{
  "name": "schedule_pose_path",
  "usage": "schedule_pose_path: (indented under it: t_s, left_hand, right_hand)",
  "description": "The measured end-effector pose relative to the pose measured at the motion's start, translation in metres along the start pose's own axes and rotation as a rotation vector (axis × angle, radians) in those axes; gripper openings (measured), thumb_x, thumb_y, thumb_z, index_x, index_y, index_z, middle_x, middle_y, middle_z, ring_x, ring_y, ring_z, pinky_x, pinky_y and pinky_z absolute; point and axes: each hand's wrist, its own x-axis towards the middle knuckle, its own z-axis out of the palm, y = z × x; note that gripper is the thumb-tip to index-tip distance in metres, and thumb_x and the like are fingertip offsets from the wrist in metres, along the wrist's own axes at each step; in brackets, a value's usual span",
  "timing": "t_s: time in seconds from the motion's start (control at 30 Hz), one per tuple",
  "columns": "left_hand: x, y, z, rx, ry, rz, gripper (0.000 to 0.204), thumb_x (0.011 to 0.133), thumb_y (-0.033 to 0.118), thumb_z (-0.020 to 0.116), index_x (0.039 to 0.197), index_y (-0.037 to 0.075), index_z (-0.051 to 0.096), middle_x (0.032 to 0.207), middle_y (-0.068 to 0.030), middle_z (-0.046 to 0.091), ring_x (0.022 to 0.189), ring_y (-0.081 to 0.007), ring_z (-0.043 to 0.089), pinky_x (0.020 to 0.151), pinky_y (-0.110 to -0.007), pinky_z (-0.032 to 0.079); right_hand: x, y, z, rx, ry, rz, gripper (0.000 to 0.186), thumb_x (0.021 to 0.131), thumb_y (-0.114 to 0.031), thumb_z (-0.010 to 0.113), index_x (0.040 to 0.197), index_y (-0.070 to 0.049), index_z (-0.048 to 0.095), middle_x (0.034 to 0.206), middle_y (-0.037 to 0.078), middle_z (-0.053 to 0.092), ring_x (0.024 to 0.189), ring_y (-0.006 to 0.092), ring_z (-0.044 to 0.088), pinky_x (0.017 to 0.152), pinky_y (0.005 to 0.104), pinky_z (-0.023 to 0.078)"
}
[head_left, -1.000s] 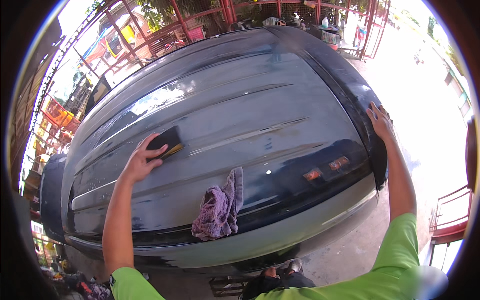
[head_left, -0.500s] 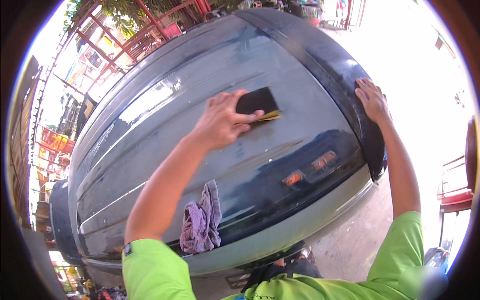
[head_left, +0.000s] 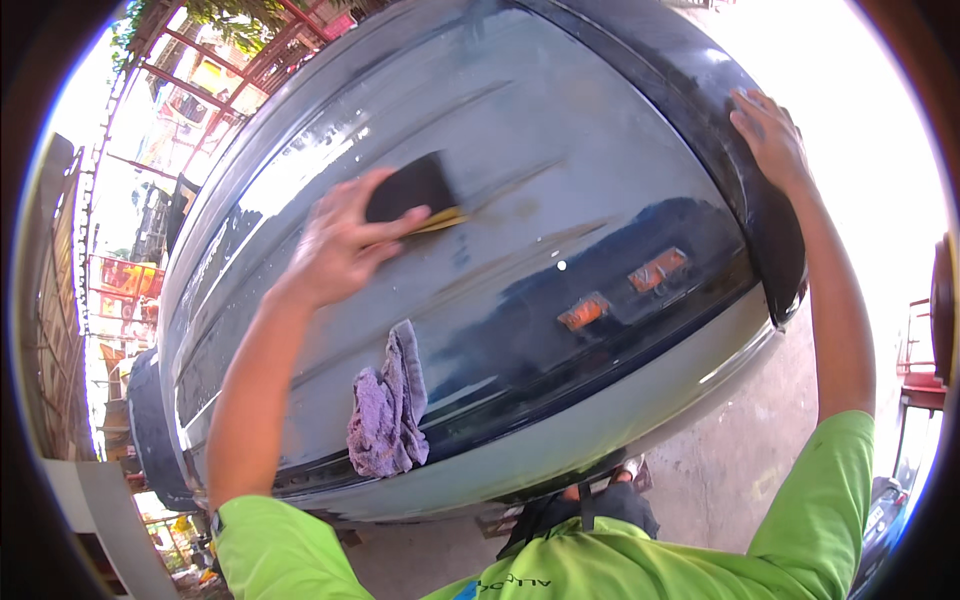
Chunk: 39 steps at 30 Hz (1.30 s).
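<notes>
Head view looks down on a big dark curved body panel (head_left: 560,200). My left hand (head_left: 340,245) presses a black sanding block (head_left: 410,190) with a yellow underside flat against the panel's upper middle, fingers curled over its near edge. My right hand (head_left: 770,135) lies open, palm down, on the black trim (head_left: 760,230) at the panel's right edge, bracing me. A crumpled purple rag (head_left: 388,405) rests lower down, well apart from the block. Dull streaks mark the surface around the block; much of the panel elsewhere looks glossy, so I judge plenty remains to rub.
</notes>
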Motion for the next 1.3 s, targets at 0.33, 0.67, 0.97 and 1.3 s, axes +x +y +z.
schedule_pose_path:
  t_s: [0.33, 0.67, 0.97, 1.3]
  left_hand:
    - [0.054, 0.017, 0.020, -0.025, 0.088, 0.179, 0.058, 0.090, 0.016, 0.081, 0.139, 0.047, 0.074, 0.169, -0.0120, 0.045, 0.145, -0.0365, 0.051, 0.126, -0.052, 0.033]
    - [-0.004, -0.006, 0.005, -0.030, 0.036, 0.060, 0.057, 0.087, 0.012, 0.083, 0.135, 0.043, 0.079, 0.164, -0.0118, 0.051, 0.139, -0.0367, 0.055, 0.119, -0.051, 0.041]
    - [0.168, 0.075, 0.061, 0.019, 0.151, 0.211, 0.056, 0.093, 0.021, 0.082, 0.141, 0.049, 0.073, 0.167, -0.0092, 0.048, 0.146, -0.0349, 0.051, 0.123, -0.052, 0.038]
    - [0.041, 0.030, 0.023, 0.009, 0.097, 0.021, 0.060, 0.087, 0.013, 0.083, 0.140, 0.041, 0.075, 0.164, -0.0143, 0.052, 0.140, -0.0372, 0.057, 0.118, -0.050, 0.043]
  right_hand:
    - [0.004, 0.006, 0.005, 0.068, 0.044, -0.012, 0.066, 0.107, -0.070, 0.049, 0.161, -0.033, 0.055, 0.170, 0.009, 0.047, 0.159, 0.0338, 0.040, 0.129, 0.0563, 0.032]
    - [0.001, -0.002, 0.005, 0.062, 0.108, -0.093, 0.074, 0.103, -0.076, 0.051, 0.163, -0.032, 0.053, 0.172, 0.009, 0.045, 0.158, 0.0349, 0.042, 0.129, 0.0576, 0.033]
    - [-0.002, 0.002, 0.002, 0.134, 0.070, -0.011, 0.073, 0.104, -0.076, 0.049, 0.162, -0.031, 0.054, 0.170, 0.008, 0.047, 0.157, 0.0340, 0.042, 0.130, 0.0531, 0.032]
    - [-0.003, -0.013, 0.002, 0.111, 0.091, 0.018, 0.080, 0.100, -0.082, 0.049, 0.162, -0.030, 0.054, 0.171, 0.007, 0.046, 0.158, 0.0319, 0.042, 0.129, 0.0554, 0.033]
